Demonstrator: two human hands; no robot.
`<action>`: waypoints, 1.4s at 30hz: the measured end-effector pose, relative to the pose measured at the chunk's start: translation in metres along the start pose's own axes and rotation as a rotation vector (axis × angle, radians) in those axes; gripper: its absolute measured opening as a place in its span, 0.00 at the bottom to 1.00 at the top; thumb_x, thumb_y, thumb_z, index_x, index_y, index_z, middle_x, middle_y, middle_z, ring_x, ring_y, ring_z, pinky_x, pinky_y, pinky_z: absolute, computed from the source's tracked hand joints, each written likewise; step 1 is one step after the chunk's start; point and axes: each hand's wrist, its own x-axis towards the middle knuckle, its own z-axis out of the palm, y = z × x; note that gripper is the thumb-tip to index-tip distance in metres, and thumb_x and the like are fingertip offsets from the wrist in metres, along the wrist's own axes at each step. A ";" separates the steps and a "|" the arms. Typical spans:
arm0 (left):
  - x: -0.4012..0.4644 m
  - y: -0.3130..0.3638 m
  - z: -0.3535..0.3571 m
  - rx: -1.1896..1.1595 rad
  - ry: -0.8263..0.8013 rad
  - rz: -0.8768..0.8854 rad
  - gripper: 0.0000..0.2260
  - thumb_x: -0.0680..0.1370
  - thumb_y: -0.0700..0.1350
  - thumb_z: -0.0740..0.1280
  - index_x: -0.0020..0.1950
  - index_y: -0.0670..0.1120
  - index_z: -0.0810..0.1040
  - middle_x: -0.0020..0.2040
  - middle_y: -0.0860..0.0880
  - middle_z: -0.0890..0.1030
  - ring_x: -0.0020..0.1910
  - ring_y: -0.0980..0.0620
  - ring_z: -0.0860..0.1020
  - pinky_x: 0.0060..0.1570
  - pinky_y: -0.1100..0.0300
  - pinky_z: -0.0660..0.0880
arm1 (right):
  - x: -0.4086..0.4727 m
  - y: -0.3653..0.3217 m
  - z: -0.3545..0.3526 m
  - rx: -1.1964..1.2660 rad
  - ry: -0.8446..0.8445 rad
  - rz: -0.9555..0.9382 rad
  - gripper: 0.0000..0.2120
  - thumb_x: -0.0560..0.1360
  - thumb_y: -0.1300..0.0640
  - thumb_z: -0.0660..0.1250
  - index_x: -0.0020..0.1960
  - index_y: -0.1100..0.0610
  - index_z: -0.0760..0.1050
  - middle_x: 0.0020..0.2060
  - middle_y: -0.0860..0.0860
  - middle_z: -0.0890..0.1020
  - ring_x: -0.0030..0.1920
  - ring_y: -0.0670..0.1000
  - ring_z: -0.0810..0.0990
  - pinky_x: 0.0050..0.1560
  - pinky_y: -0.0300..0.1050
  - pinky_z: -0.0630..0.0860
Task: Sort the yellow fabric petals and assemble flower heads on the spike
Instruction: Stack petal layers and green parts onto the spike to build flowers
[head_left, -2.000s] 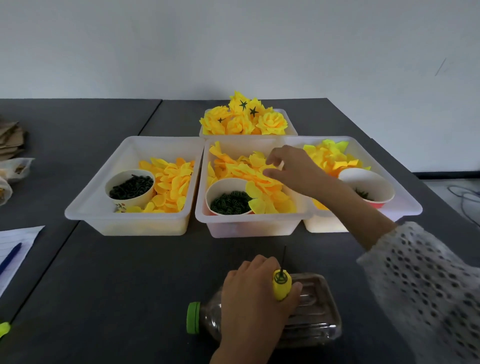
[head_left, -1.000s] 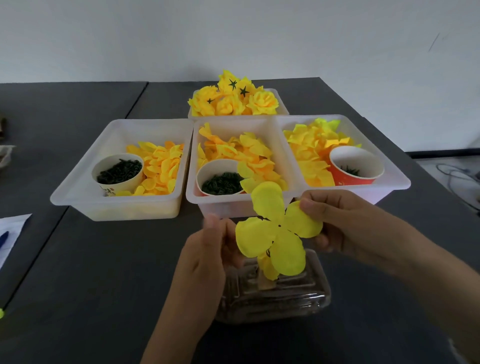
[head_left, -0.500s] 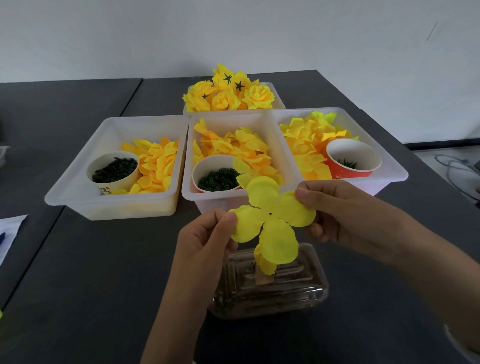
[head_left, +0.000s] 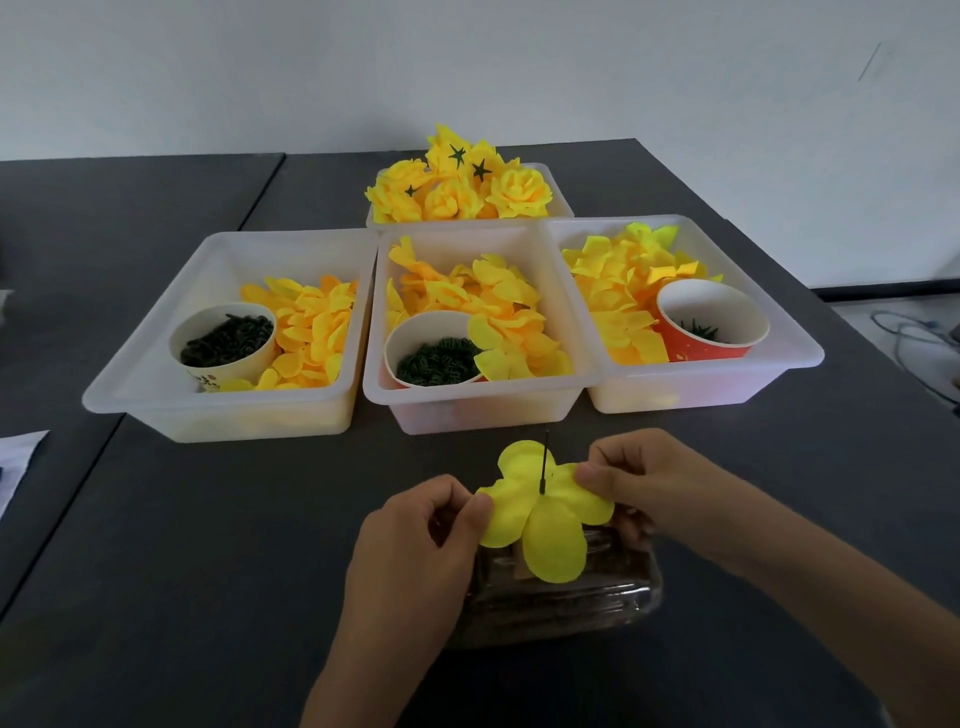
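From the head view I see my left hand (head_left: 415, 540) pinching the left lobe of a yellow petal piece (head_left: 545, 514) and my right hand (head_left: 649, 483) pinching its right lobe. The thin black spike (head_left: 544, 462) pokes up through its middle, above a clear bottle (head_left: 561, 597) lying on the dark tabletop (head_left: 208, 545).

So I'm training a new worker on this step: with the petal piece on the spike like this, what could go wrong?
The bare spike points up between both hands; the right hand could get pricked. The petal piece, pinched by the left hand too, might tear at its hole. The bottle might roll.
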 end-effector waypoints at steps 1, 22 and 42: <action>0.000 -0.001 0.001 0.007 -0.009 -0.005 0.13 0.74 0.60 0.62 0.36 0.54 0.77 0.32 0.56 0.78 0.30 0.59 0.74 0.32 0.61 0.71 | 0.000 0.002 0.001 0.005 0.009 0.000 0.14 0.77 0.52 0.64 0.35 0.56 0.72 0.24 0.51 0.74 0.24 0.47 0.71 0.28 0.37 0.69; 0.000 0.002 -0.023 -0.173 0.055 -0.020 0.12 0.77 0.53 0.59 0.41 0.54 0.81 0.36 0.56 0.81 0.35 0.60 0.78 0.34 0.71 0.72 | 0.181 -0.079 -0.029 -1.160 0.048 -0.483 0.07 0.75 0.59 0.67 0.50 0.49 0.78 0.51 0.53 0.68 0.59 0.58 0.66 0.64 0.58 0.65; -0.001 0.054 -0.036 -0.489 0.083 0.239 0.20 0.79 0.61 0.58 0.32 0.55 0.77 0.27 0.50 0.71 0.26 0.61 0.66 0.26 0.72 0.65 | -0.028 -0.089 -0.022 0.297 -0.152 -0.320 0.06 0.73 0.56 0.65 0.42 0.59 0.76 0.31 0.53 0.76 0.26 0.46 0.73 0.25 0.36 0.71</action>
